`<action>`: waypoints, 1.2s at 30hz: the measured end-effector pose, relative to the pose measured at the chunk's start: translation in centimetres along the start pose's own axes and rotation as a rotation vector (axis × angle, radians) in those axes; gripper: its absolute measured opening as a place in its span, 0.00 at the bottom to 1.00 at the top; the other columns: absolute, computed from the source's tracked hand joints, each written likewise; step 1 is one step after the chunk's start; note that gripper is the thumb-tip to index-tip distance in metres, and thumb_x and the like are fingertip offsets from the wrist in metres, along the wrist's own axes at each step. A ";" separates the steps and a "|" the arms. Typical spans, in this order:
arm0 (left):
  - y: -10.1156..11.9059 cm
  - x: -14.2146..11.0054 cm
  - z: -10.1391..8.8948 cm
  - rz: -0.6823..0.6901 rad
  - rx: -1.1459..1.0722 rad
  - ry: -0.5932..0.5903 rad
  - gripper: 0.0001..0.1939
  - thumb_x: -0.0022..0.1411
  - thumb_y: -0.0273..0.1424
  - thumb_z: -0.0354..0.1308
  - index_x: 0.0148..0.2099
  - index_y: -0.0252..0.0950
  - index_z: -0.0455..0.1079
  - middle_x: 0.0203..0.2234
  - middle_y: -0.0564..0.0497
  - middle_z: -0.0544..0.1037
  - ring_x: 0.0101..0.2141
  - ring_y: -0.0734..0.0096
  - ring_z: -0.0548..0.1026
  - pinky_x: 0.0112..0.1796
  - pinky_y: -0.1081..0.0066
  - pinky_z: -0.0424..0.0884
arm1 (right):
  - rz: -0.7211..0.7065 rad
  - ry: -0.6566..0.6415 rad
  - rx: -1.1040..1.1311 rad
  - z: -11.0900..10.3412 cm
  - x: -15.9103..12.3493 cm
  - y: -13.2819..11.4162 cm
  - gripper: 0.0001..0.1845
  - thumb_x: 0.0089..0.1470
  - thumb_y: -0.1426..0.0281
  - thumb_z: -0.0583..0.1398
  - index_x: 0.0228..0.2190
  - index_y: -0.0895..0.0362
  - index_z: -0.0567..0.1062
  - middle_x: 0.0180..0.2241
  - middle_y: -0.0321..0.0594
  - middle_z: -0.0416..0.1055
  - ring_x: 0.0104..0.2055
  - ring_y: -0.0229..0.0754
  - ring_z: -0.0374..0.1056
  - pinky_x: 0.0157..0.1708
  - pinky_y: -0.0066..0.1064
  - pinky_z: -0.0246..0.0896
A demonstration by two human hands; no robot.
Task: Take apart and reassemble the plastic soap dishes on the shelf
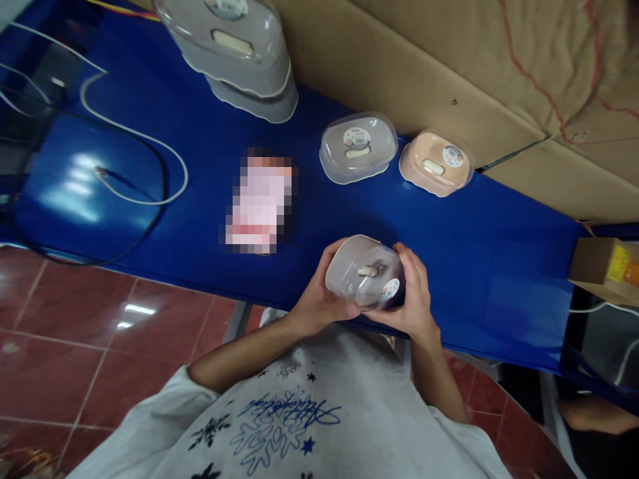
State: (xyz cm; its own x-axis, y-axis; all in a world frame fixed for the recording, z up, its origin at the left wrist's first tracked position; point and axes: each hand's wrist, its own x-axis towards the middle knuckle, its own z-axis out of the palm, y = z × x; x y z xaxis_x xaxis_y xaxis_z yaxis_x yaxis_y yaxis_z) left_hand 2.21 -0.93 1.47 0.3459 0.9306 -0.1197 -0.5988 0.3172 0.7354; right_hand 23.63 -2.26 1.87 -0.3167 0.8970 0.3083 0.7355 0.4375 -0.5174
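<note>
Close to my body, at the front edge of the blue table, I hold a small grey plastic container [349,273] with a clear lid, a pale latch and a round label. My left hand [322,299] wraps its left side, thumb along the near edge. Around the right end curls my right hand [414,293]. The container is tilted in my grip. Beyond it stand a similar grey container [337,156] and a smaller peach container [424,163], both under clear lids. To the left lies a pixelated pinkish item [259,199] whose kind I cannot make out.
Larger grey containers [244,73] are stacked at the back left of the blue table [479,266]. White and black cables [187,173] loop across the left end. Cardboard [399,66] borders the back. An open box [599,266] sits beyond the right end, near another person's limb [596,416].
</note>
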 end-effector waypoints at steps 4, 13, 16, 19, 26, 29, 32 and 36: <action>-0.7 0.4 0.5 -0.140 -0.125 0.008 0.45 0.62 0.66 0.63 0.69 0.42 0.70 0.65 0.39 0.77 0.69 0.44 0.70 0.68 0.47 0.66 | -0.011 -0.036 -0.042 0.3 -0.4 0.4 0.74 0.50 0.38 0.71 0.78 0.49 0.35 0.71 0.58 0.60 0.70 0.70 0.63 0.64 0.67 0.69; -1.0 0.5 0.8 -0.199 -0.153 0.034 0.43 0.63 0.69 0.58 0.62 0.40 0.77 0.55 0.42 0.85 0.67 0.46 0.73 0.65 0.49 0.70 | 0.051 -0.050 -0.067 1.1 -0.2 -0.5 0.70 0.55 0.43 0.70 0.78 0.50 0.35 0.71 0.58 0.60 0.71 0.68 0.62 0.64 0.66 0.69; -0.9 0.3 0.9 -0.201 -0.143 0.023 0.44 0.62 0.69 0.59 0.63 0.40 0.77 0.55 0.41 0.85 0.65 0.44 0.76 0.64 0.47 0.72 | 0.026 -0.008 -0.050 1.5 0.0 -0.8 0.68 0.55 0.46 0.71 0.78 0.51 0.38 0.69 0.58 0.61 0.70 0.67 0.63 0.64 0.65 0.69; -1.1 0.1 1.0 -0.197 -0.110 0.004 0.44 0.59 0.70 0.61 0.63 0.42 0.77 0.54 0.42 0.85 0.63 0.44 0.77 0.63 0.47 0.74 | 0.034 0.050 -0.034 1.9 0.1 -1.0 0.68 0.53 0.46 0.72 0.78 0.52 0.41 0.67 0.58 0.62 0.67 0.67 0.65 0.63 0.65 0.70; -1.9 0.5 1.1 -0.210 -0.163 0.058 0.41 0.64 0.66 0.60 0.66 0.44 0.73 0.62 0.42 0.81 0.66 0.45 0.75 0.66 0.46 0.70 | 0.094 -0.031 -0.035 0.7 0.9 -0.3 0.62 0.55 0.48 0.72 0.77 0.50 0.48 0.67 0.57 0.63 0.68 0.64 0.66 0.63 0.63 0.72; -1.6 0.4 1.0 -0.179 -0.184 0.119 0.34 0.69 0.52 0.66 0.71 0.48 0.67 0.69 0.44 0.74 0.70 0.51 0.70 0.71 0.46 0.62 | 0.102 -0.068 -0.087 -1.0 1.6 2.1 0.60 0.57 0.49 0.71 0.77 0.50 0.48 0.68 0.57 0.62 0.70 0.64 0.64 0.65 0.63 0.70; -1.2 0.0 0.6 -0.120 -0.103 0.147 0.34 0.71 0.43 0.67 0.74 0.49 0.62 0.72 0.43 0.70 0.72 0.53 0.66 0.73 0.46 0.57 | 0.101 -0.069 -0.179 -2.5 2.6 5.2 0.59 0.60 0.50 0.70 0.77 0.53 0.46 0.71 0.61 0.57 0.73 0.68 0.59 0.67 0.67 0.66; -0.7 -0.3 -0.2 0.005 0.074 0.146 0.28 0.73 0.44 0.66 0.70 0.48 0.67 0.72 0.42 0.69 0.70 0.52 0.69 0.70 0.49 0.64 | 0.021 0.073 -0.352 -3.1 3.7 7.2 0.55 0.59 0.54 0.72 0.76 0.47 0.52 0.76 0.60 0.52 0.77 0.73 0.52 0.73 0.70 0.52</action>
State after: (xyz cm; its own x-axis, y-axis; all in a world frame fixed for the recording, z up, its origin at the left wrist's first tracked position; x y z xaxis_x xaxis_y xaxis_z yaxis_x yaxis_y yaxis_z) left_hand 2.42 -1.45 0.87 0.2311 0.9505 -0.2076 -0.5436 0.3031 0.7827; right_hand 29.60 4.00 1.78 -0.2654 0.8932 0.3630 0.9064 0.3595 -0.2218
